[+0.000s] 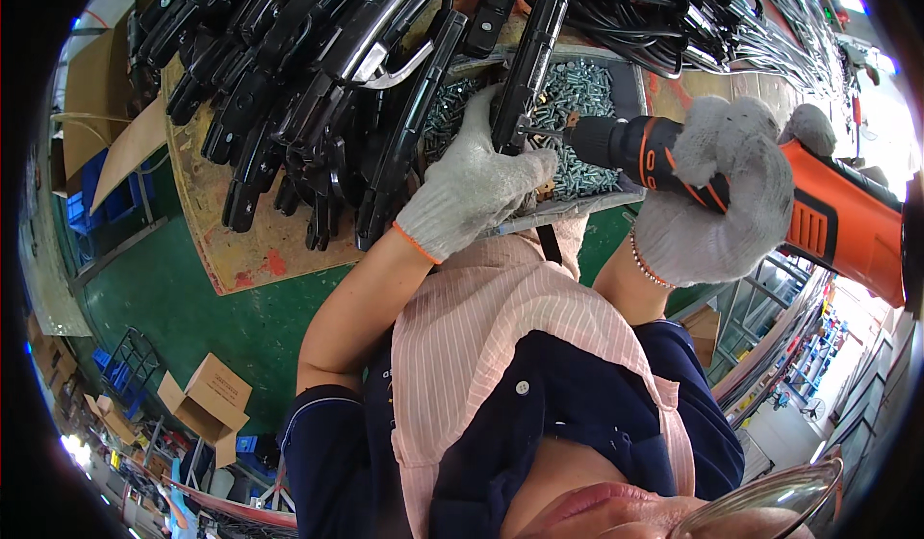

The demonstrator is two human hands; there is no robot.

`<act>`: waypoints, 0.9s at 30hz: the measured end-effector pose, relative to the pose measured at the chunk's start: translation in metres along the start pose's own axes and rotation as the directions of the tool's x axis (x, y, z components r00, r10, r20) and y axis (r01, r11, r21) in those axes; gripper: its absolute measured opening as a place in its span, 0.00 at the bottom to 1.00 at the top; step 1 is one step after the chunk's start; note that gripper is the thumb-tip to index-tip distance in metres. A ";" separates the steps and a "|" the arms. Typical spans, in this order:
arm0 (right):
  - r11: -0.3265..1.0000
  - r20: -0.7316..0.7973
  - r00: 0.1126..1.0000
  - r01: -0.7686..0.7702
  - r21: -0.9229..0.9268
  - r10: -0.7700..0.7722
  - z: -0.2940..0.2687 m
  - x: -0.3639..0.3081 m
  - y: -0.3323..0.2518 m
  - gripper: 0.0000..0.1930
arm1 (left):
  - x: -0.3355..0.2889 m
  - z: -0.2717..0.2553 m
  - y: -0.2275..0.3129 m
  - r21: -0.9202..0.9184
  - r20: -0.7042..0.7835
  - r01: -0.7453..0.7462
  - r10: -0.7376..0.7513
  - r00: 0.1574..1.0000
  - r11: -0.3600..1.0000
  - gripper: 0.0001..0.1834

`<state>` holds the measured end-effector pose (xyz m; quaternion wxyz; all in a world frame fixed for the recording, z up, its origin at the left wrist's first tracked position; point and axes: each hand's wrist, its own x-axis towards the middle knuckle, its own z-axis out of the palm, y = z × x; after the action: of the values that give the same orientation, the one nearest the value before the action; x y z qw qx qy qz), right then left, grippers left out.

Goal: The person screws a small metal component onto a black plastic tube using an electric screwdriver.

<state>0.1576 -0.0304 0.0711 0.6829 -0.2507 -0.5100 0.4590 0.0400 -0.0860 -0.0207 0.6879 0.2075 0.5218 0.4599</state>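
Note:
My left hand, in a grey knit glove, is wrapped around the lower end of a long black bar-shaped part. This part is held over a tray heaped with small silver screws. My right hand, gloved too, grips an orange and black power drill from the right. The drill's bit points left and meets the lower end of the black part near my left fingers. Whether a screw sits at the bit's tip is too small to tell.
Many similar black parts lie piled on the worn table to the left. Black cables are bundled at the far side. A cardboard box stands on the green floor at lower left.

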 end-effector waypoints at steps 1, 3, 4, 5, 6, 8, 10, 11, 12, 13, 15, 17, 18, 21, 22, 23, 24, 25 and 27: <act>1.000 -0.019 1.000 -0.005 -0.017 0.005 0.002 0.000 0.001 0.19 | -0.001 0.000 0.002 -0.001 0.003 -0.002 0.002 1.000 1.000 0.36; 0.999 -0.058 0.998 -0.017 -0.048 0.014 0.004 0.000 0.002 0.15 | -0.005 0.001 0.010 -0.091 0.015 0.028 -0.027 1.000 0.995 0.36; 0.999 -0.057 0.998 -0.013 -0.047 0.010 0.003 0.001 0.002 0.15 | -0.005 0.002 0.010 -0.090 0.016 0.024 -0.023 1.000 0.996 0.36; 0.989 0.051 0.997 0.057 -0.135 -0.051 0.002 0.003 0.003 0.14 | -0.004 0.003 0.010 -0.100 0.005 0.042 -0.041 0.999 0.994 0.36; 0.968 0.162 0.981 0.136 -0.209 -0.103 0.001 0.003 0.004 0.13 | -0.004 0.003 0.010 -0.108 -0.010 0.055 -0.056 0.998 0.993 0.36; 1.000 -0.037 0.999 -0.006 -0.022 0.006 0.002 -0.003 0.004 0.14 | -0.001 0.003 0.012 -0.097 0.005 0.054 -0.054 0.999 0.994 0.36; 0.971 -0.201 0.967 -0.113 0.212 0.157 0.006 -0.004 0.001 0.15 | -0.002 0.002 0.011 -0.076 0.004 0.047 -0.047 0.999 0.996 0.36; 0.996 -0.153 0.984 -0.087 0.024 0.089 0.009 0.000 -0.002 0.18 | -0.003 0.004 0.013 -0.124 0.029 0.051 -0.047 0.998 0.991 0.36; 0.986 -0.095 0.995 -0.049 -0.157 0.034 0.013 0.002 -0.006 0.20 | -0.008 0.002 0.014 -0.170 0.048 0.053 -0.046 0.998 0.984 0.36; 0.995 -0.027 0.996 -0.088 -0.053 0.087 0.015 0.007 -0.008 0.26 | -0.009 -0.002 0.018 -0.237 0.108 0.080 -0.056 0.993 0.968 0.37; 0.995 -0.033 0.999 -0.035 0.099 0.038 0.009 0.012 -0.018 0.27 | -0.015 -0.005 0.010 -0.347 0.137 0.068 -0.021 0.990 0.935 0.44; 0.949 -0.032 0.999 0.033 0.315 -0.024 -0.017 0.017 -0.028 0.31 | -0.023 0.002 0.023 -0.256 0.115 0.035 -0.006 0.993 0.966 0.49; 0.911 -0.037 0.998 0.060 0.407 -0.050 -0.034 0.018 -0.035 0.33 | -0.029 0.011 0.034 -0.277 0.083 0.024 0.000 0.997 0.960 0.49; 0.841 -0.056 0.998 -0.005 0.540 0.042 -0.064 0.025 -0.036 0.35 | -0.054 0.018 0.084 0.005 0.061 -0.059 0.059 0.996 0.998 0.48; 0.828 -0.057 0.986 -0.100 0.551 0.157 -0.067 0.028 -0.034 0.34 | -0.059 0.019 0.104 0.126 0.044 -0.103 0.098 0.994 0.987 0.46; 0.871 -0.001 0.983 -0.163 0.463 0.184 -0.067 0.030 -0.031 0.22 | -0.064 0.022 0.128 0.464 -0.030 -0.194 0.234 0.972 0.864 0.42; 0.936 -0.188 0.951 -0.182 0.302 0.245 -0.064 0.029 -0.025 0.22 | -0.058 0.003 0.131 0.731 0.118 -0.455 0.563 0.818 0.508 0.37; 0.924 -0.189 0.920 -0.293 0.247 0.342 -0.064 0.027 -0.022 0.23 | -0.053 -0.009 0.148 0.840 0.212 -0.478 0.654 0.726 0.258 0.33; 0.871 -0.200 0.849 -0.464 0.158 0.489 -0.066 0.022 -0.008 0.26 | -0.075 -0.023 0.176 0.996 0.043 -0.079 0.612 0.790 0.031 0.29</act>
<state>0.2227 -0.0066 0.0644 0.6146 -0.3858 -0.3236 0.6072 -0.0569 -0.0679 0.1448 0.1160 0.6259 0.7467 0.1930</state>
